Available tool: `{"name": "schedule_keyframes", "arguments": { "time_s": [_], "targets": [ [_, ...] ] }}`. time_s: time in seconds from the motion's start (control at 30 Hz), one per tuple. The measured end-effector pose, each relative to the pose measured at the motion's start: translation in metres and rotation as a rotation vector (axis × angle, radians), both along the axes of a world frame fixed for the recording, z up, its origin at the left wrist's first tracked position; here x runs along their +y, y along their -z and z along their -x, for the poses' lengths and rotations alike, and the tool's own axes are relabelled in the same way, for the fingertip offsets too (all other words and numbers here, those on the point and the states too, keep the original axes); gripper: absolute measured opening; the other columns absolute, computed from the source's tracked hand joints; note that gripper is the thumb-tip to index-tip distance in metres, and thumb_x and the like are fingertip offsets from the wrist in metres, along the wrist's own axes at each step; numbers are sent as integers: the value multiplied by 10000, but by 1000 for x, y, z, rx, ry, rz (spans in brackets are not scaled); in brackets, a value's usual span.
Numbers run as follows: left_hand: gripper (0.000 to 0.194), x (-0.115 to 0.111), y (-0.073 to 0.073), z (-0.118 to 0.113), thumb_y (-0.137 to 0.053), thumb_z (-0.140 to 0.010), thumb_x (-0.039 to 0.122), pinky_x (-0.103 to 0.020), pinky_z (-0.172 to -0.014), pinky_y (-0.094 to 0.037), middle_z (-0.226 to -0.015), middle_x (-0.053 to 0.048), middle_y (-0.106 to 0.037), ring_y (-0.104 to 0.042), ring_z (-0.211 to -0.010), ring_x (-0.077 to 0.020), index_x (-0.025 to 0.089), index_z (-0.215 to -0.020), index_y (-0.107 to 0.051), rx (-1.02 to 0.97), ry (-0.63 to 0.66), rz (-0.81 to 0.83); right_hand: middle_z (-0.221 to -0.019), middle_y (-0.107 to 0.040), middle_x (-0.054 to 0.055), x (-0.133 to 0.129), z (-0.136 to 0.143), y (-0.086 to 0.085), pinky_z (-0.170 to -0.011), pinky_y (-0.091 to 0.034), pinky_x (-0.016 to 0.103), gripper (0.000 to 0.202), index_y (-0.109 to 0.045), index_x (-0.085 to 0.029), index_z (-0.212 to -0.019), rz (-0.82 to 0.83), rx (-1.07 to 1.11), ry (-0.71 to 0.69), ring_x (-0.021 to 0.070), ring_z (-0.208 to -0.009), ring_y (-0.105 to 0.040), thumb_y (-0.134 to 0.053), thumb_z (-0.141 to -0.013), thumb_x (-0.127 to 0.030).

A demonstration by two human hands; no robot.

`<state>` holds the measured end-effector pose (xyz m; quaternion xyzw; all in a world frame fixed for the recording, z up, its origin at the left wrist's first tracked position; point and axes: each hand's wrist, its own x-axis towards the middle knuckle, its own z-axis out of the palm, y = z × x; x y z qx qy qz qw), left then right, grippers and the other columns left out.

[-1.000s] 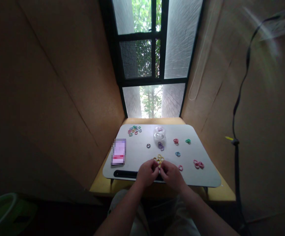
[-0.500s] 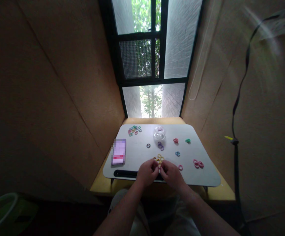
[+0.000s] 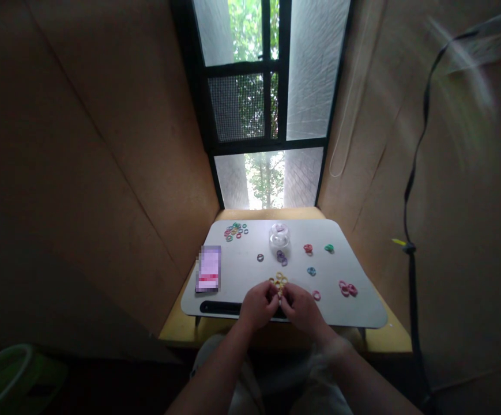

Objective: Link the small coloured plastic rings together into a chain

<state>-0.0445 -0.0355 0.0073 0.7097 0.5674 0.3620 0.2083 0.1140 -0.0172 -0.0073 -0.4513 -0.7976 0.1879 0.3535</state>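
Note:
My left hand point(image 3: 259, 302) and my right hand point(image 3: 301, 305) meet at the front middle of a white lap table point(image 3: 233, 271). The fingertips of both are pinched together on a small yellow hair tie point(image 3: 280, 292), mostly hidden by the fingers. Just beyond them lies a loose group of yellow hair ties point(image 3: 281, 276). A single pink hair tie point(image 3: 316, 295) rests beside my right hand. Farther off are purple hair ties point(image 3: 281, 257) and a blue bundle point(image 3: 311, 271).
A clear round container point(image 3: 279, 237) stands at the back middle. Mixed hair ties point(image 3: 235, 230) lie back left, above a phone point(image 3: 209, 269). Red point(image 3: 308, 248), green point(image 3: 328, 248) and pink hair ties point(image 3: 347, 289) sit at right. A dark slot point(image 3: 219, 308) runs along the front edge.
The view has shifted very slightly. Both hands stay pinched together at the same spot, and the hair ties on the table lie as before.

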Motion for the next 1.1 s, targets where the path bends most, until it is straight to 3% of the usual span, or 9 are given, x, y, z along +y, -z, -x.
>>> {"name": "schedule_keyframes", "arguments": {
  "time_s": [0.63,1.1],
  "targets": [
    [53,-1,-3,0,-548,-786,229,-230,-583,-334,-659,25,-568,-474,-598,-112,186,-765,-572,-20,-8,18,-683,-556,-5,1,0,0,-616,-353,255,112,-460,-209,-709,-4,31,-7,141,-645,-495,-485,-816,-191],
    [131,0,1,1,-538,-840,300,-225,-583,-350,-676,25,-585,-488,-594,-106,181,-791,-560,-124,8,23,-707,-597,0,-2,0,-3,-612,-366,249,79,-541,-207,-774,12,83,-10,143,-642,-517,-490,-831,-189]
  ]
}}
